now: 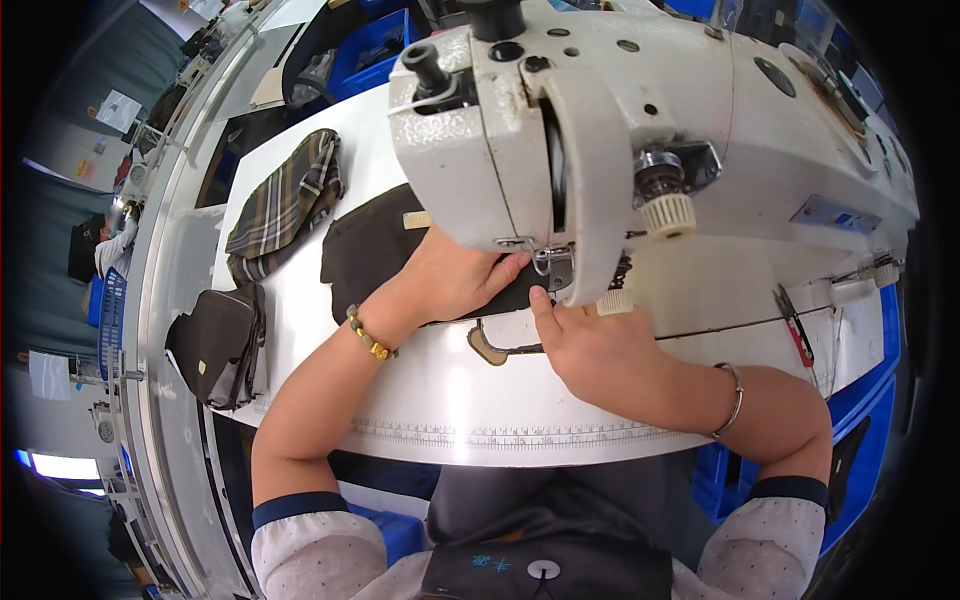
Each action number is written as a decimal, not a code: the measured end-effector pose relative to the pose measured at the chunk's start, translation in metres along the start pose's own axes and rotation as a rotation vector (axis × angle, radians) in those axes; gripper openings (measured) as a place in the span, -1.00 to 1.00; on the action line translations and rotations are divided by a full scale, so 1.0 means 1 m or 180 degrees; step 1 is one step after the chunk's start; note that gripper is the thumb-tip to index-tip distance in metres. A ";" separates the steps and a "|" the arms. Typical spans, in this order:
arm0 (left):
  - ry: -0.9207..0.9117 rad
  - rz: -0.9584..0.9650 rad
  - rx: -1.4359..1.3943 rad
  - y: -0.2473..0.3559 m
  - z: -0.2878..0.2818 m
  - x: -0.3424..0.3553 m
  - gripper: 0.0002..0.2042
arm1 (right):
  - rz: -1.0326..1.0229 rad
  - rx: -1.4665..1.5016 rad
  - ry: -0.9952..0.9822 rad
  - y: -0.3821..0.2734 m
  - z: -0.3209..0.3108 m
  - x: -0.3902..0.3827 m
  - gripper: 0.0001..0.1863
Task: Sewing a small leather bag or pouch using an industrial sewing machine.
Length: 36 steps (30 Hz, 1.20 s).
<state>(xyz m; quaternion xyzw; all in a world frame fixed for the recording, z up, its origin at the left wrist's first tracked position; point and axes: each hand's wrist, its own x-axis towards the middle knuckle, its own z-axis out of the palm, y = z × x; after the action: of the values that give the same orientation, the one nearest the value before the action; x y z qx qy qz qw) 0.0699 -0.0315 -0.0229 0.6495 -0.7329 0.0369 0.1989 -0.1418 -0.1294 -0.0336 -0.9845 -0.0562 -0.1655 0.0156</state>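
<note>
White, dark-dotted sleeves (320, 550) end in navy cuffs (300, 508); the dark apron (460, 572) bears blue marks (490, 563) and a white disc (543, 570). Beaded bracelet (366, 338) at left wrist (403, 305), silver bangle (738, 400) at right.

On a white table (480, 405), the left hand (452, 277) rests on dark cloth (368, 245) by a sewing machine (450, 150), the right hand (605, 358) has a finger near the cloth's edge, plaid fabric (287, 205) and a folded dark pile (218, 335) lie leftward, and red-handled scissors (799, 338) lie rightward.
</note>
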 end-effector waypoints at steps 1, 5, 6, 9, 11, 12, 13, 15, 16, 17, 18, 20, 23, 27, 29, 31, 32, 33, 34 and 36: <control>0.0101 0.0072 -0.0069 -0.002 0.001 0.001 -0.72 | -0.0008 0.0021 0.0119 0.000 0.000 0.001 -0.42; -0.0254 -0.0352 -0.0434 -0.009 0.003 0.001 -0.77 | -0.0004 -0.0039 0.0167 0.002 -0.002 0.002 -0.41; -0.0272 -0.0439 -0.0552 -0.008 0.002 -0.002 -0.79 | -0.0046 -0.0092 0.0121 0.002 -0.003 0.002 -0.40; 0.0179 -0.0374 -0.0189 0.004 -0.003 -0.017 -0.84 | -0.0103 -0.0084 0.0150 0.001 -0.005 0.001 -0.47; 0.0208 -0.0044 -0.0330 0.010 -0.005 -0.022 -0.82 | -0.0158 -0.0046 0.0251 -0.003 -0.004 0.001 -0.51; 0.0232 0.0280 -0.0493 0.013 -0.006 -0.023 -0.79 | -0.0195 -0.0054 0.0218 -0.005 -0.003 0.001 -0.55; 0.0076 0.0189 -0.0428 0.015 -0.009 -0.027 -0.71 | -0.0189 -0.0017 0.0309 -0.007 -0.003 0.000 -0.55; 0.0051 0.0214 -0.0288 0.018 -0.012 -0.027 -0.70 | -0.0230 0.0046 0.0097 -0.009 -0.004 -0.002 -0.61; 0.0042 0.0252 -0.0149 0.019 -0.013 -0.027 -0.68 | -0.0266 0.0064 0.0205 -0.009 -0.004 -0.003 -0.61; -0.0034 0.0317 -0.0071 0.019 -0.016 -0.027 -0.65 | -0.0275 0.0067 0.0208 -0.009 -0.004 -0.004 -0.61; -0.0036 0.0290 -0.0052 0.021 -0.017 -0.026 -0.65 | -0.0265 0.0067 0.0156 -0.009 -0.004 -0.004 -0.61; -0.0049 0.0053 -0.0124 0.025 -0.017 -0.024 -0.74 | -0.0297 0.0053 0.0223 -0.009 -0.004 -0.004 -0.62; -0.0070 -0.0006 0.0065 0.032 -0.019 -0.022 -0.74 | -0.0269 -0.0012 0.0183 -0.009 -0.004 -0.004 -0.60; -0.0246 -0.0138 0.0348 0.042 -0.020 -0.022 -0.70 | -0.0257 -0.0111 0.0103 -0.011 -0.005 -0.006 -0.60; -0.0240 -0.0166 0.0415 0.047 -0.022 -0.023 -0.69 | -0.0290 -0.0050 0.0165 -0.012 -0.007 -0.006 -0.62; -0.0259 -0.0168 0.0500 0.053 -0.023 -0.024 -0.68 | -0.0299 -0.0023 0.0159 -0.012 -0.010 -0.007 -0.64; -0.0371 -0.0222 0.0528 0.057 -0.024 -0.025 -0.67 | -0.0310 -0.0041 0.0096 -0.013 -0.011 -0.009 -0.65; -0.0480 -0.0261 0.0547 0.061 -0.024 -0.027 -0.64 | -0.0310 -0.0047 -0.0007 -0.014 -0.013 -0.010 -0.66; -0.0488 -0.0278 0.0556 0.065 -0.024 -0.028 -0.64 | -0.0320 -0.0054 0.0034 -0.016 -0.015 -0.011 -0.66; -0.0514 -0.0306 0.0793 0.072 -0.022 -0.031 -0.50 | -0.0311 -0.0251 -0.0057 -0.020 -0.019 -0.012 -0.67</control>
<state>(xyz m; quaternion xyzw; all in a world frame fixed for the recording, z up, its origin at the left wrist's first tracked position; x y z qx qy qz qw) 0.0086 0.0155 0.0017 0.7044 -0.7043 0.0656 0.0588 -0.1616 -0.1115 -0.0197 -0.9819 -0.0978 -0.1593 -0.0318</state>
